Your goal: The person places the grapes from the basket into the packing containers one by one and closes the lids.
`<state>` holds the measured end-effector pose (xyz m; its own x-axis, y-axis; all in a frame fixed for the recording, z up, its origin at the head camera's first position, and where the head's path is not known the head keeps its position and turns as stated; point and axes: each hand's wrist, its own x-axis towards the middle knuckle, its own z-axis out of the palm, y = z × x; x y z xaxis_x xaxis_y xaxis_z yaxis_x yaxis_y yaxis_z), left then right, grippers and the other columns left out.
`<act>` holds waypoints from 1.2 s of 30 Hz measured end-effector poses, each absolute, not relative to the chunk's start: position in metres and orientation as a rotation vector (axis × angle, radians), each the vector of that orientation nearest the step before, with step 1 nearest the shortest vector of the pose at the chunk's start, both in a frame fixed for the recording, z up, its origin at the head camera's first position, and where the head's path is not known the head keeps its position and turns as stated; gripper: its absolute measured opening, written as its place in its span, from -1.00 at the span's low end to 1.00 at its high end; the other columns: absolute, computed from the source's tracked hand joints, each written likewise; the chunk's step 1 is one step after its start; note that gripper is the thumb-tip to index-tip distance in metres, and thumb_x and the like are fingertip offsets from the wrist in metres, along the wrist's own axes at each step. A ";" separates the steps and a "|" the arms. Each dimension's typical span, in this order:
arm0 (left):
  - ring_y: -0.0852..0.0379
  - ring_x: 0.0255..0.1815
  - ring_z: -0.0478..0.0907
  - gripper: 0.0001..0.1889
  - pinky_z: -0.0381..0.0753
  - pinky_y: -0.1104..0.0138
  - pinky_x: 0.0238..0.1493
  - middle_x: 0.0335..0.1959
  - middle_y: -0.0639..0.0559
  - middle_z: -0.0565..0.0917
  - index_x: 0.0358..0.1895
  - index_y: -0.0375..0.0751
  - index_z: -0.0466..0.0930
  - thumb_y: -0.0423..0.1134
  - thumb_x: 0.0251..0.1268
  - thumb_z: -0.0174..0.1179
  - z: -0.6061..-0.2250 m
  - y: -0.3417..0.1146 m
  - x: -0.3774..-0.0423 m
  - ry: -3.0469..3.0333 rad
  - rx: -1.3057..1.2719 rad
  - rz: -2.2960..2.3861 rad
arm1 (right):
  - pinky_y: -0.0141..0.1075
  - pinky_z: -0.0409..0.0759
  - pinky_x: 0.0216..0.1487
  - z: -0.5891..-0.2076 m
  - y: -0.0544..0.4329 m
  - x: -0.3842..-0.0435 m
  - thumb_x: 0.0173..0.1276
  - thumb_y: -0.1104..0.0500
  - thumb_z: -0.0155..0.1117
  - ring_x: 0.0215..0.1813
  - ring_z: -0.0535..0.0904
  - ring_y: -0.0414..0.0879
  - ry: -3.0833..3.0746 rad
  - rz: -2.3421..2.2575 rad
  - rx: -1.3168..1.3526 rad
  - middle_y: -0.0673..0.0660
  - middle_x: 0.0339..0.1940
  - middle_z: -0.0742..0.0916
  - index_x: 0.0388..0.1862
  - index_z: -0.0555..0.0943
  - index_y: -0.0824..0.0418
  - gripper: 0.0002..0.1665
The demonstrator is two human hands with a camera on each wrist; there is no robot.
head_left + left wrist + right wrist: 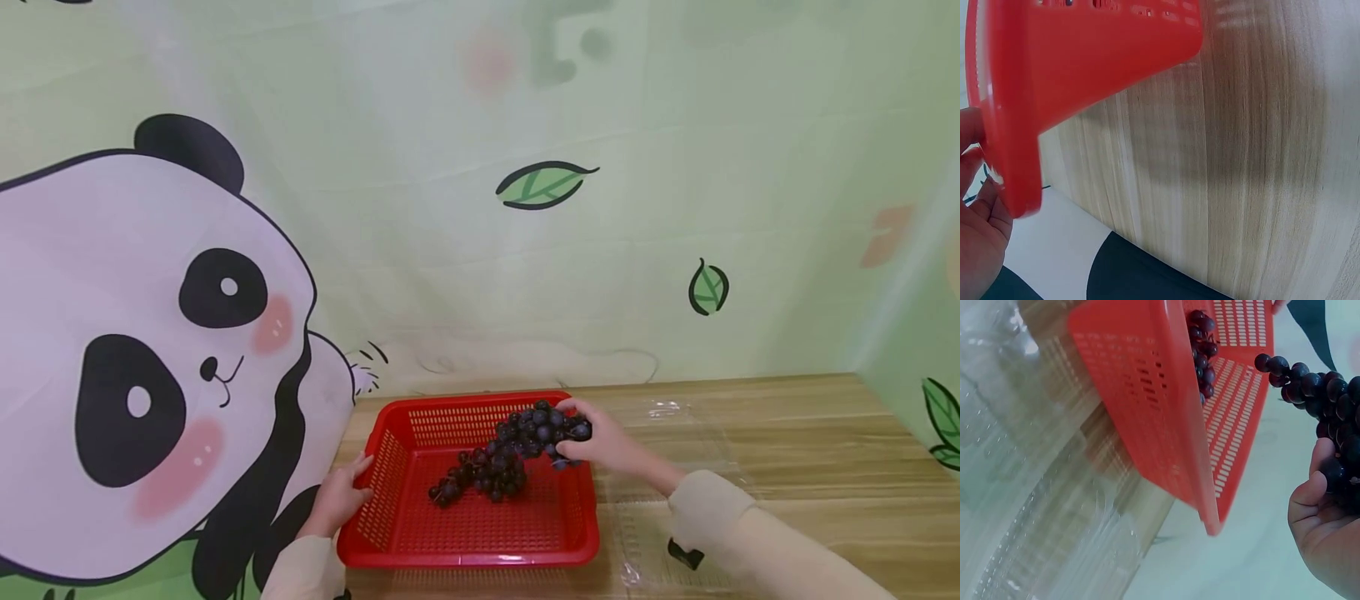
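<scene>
The left hand point(337, 500) pinches the red basket point(465, 560), likely to keep it still. The right hand point(603, 440) pinches one bunch of grapes point(538, 430) over it; more grapes point(493, 478) lie between both hands.

Beneath the left hand point(339, 500) and right hand point(600, 437) stretches a wood-grain desk point(817, 442). Just right of the right hand, partly under that arm, lies a clear plastic container point(641, 537). Beyond both hands hangs a pale green backdrop point(420, 192), its large printed panda point(150, 267) left of the left hand, outlined leaves point(540, 192) farther back and rightward.
</scene>
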<state>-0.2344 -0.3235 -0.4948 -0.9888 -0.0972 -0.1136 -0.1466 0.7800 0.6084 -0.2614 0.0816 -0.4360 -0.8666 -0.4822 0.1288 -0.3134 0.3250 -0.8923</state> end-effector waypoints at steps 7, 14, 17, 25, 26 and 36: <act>-0.29 0.28 0.11 -0.40 0.24 -0.09 0.17 0.31 -0.24 0.17 0.25 -0.26 0.24 -0.51 0.04 0.09 -0.495 -0.325 -0.235 2.904 -0.188 0.974 | -0.28 0.57 -0.39 -0.434 0.101 -0.264 0.06 0.24 0.24 -0.24 0.51 -0.02 2.396 -1.664 -0.719 0.37 -0.15 0.55 0.08 0.35 0.28 -0.44; -0.29 0.29 0.10 -0.40 0.19 -0.10 0.19 0.31 -0.24 0.17 0.25 -0.25 0.24 -0.51 0.04 0.09 -0.496 -0.326 -0.236 2.902 -0.186 0.977 | -0.30 0.56 -0.43 -0.425 0.123 -0.263 0.07 0.24 0.21 -0.27 0.50 -0.07 2.475 -1.668 -0.727 0.37 -0.15 0.53 0.08 0.33 0.30 -0.44; -0.28 0.30 0.09 -0.39 0.22 -0.09 0.18 0.32 -0.23 0.16 0.25 -0.24 0.23 -0.51 0.05 0.09 -0.496 -0.325 -0.236 2.890 -0.197 0.994 | -0.32 0.55 -0.40 -0.422 0.133 -0.261 0.09 0.24 0.21 -0.26 0.50 -0.09 2.498 -1.668 -0.706 0.38 -0.13 0.52 0.11 0.31 0.31 -0.42; -0.28 0.30 0.09 -0.39 0.30 -0.05 0.14 0.33 -0.21 0.14 0.26 -0.22 0.22 -0.51 0.06 0.08 -0.495 -0.325 -0.234 2.874 -0.224 1.001 | -0.34 0.54 -0.31 -0.419 0.157 -0.257 0.13 0.22 0.20 -0.22 0.49 -0.16 2.558 -1.638 -0.648 0.37 -0.09 0.53 0.15 0.28 0.32 -0.40; -0.28 0.30 0.10 -0.39 0.31 -0.04 0.14 0.33 -0.21 0.14 0.26 -0.22 0.22 -0.51 0.06 0.08 -0.495 -0.324 -0.234 2.873 -0.225 1.003 | -0.34 0.54 -0.31 -0.419 0.159 -0.257 0.13 0.21 0.20 -0.21 0.49 -0.17 2.567 -1.631 -0.645 0.37 -0.07 0.52 0.16 0.27 0.31 -0.39; -0.28 0.27 0.15 -0.40 0.44 0.04 0.04 0.34 -0.20 0.13 0.27 -0.20 0.21 -0.50 0.08 0.08 -0.493 -0.323 -0.234 2.858 -0.252 1.016 | -0.35 0.51 -0.30 -0.421 0.186 -0.249 0.17 0.20 0.17 -0.21 0.45 -0.34 2.634 -1.593 -0.595 0.37 -0.02 0.49 0.19 0.26 0.31 -0.39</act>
<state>-0.2338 -0.3228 -0.4932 -0.9815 -0.1224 -0.1474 -0.1880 0.7639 0.6173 -0.2495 0.1855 -0.4210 -0.9279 -0.3222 0.1876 -0.3157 0.4114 -0.8550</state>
